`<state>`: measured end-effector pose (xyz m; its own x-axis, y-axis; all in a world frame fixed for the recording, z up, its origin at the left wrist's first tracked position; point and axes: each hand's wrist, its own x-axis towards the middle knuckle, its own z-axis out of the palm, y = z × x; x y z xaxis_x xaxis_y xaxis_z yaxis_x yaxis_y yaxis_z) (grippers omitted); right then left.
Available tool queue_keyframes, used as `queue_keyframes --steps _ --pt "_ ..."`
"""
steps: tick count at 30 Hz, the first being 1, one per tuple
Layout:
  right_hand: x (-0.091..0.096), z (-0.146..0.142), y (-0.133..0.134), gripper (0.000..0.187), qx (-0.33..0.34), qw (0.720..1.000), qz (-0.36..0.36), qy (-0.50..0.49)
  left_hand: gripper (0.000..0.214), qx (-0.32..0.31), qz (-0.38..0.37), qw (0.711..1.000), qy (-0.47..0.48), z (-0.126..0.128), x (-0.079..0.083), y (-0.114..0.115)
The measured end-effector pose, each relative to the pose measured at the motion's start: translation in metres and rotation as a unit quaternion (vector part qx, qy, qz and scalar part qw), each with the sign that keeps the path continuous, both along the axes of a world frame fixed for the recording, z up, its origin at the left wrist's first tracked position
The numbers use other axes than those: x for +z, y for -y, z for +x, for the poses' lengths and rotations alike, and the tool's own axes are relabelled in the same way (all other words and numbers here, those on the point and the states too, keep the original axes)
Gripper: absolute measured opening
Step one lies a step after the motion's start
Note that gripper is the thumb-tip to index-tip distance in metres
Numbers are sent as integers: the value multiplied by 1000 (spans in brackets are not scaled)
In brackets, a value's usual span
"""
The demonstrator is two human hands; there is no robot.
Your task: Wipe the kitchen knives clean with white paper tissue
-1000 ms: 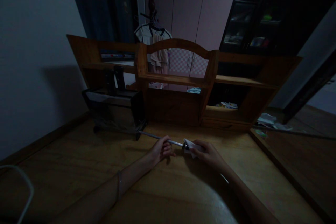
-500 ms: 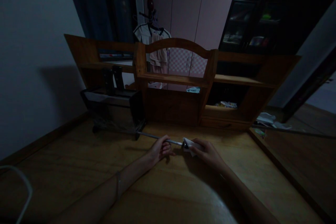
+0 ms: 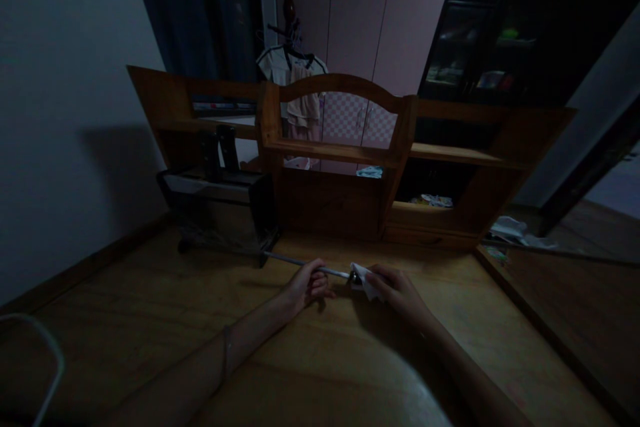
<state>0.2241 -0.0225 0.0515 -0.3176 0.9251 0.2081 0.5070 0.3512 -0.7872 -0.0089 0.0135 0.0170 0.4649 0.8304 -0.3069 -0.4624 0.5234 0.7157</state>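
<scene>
In dim light, my left hand (image 3: 307, 285) is closed round a thin metal rod (image 3: 287, 259) that lies low over the wooden desk (image 3: 165, 320). The rod runs from a black foot at its far left end toward my right hand. My right hand (image 3: 397, 290) is closed on a white cloth or tissue (image 3: 364, 278) pressed against the rod's near end, where a small dark tip shows. The two hands are a short gap apart along the rod.
A wooden shelf unit (image 3: 340, 153) stands at the back of the desk. A black wire rack (image 3: 220, 203) sits at its left. Papers (image 3: 515, 230) lie at the right edge. A white curved tube (image 3: 47, 353) shows at the lower left. A pink wardrobe (image 3: 360, 20) stands behind.
Almost nothing differs. My right hand and the white cloth have shifted very slightly at the rod's end; my left hand keeps its grip in the same place.
</scene>
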Motion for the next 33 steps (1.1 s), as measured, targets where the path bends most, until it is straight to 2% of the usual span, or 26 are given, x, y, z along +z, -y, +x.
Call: queue_keyframes --steps 6,17,33 --pt "-1 -1 -1 42 -14 1000 3 12 46 -2 -1 1000 8 -1 -4 -1" --pt "1 -1 0 39 9 999 -27 16 45 2 0 1000 15 0 -2 0" --pt "1 -4 2 33 -11 1000 -5 8 44 16 -28 999 0 0 -1 -1"
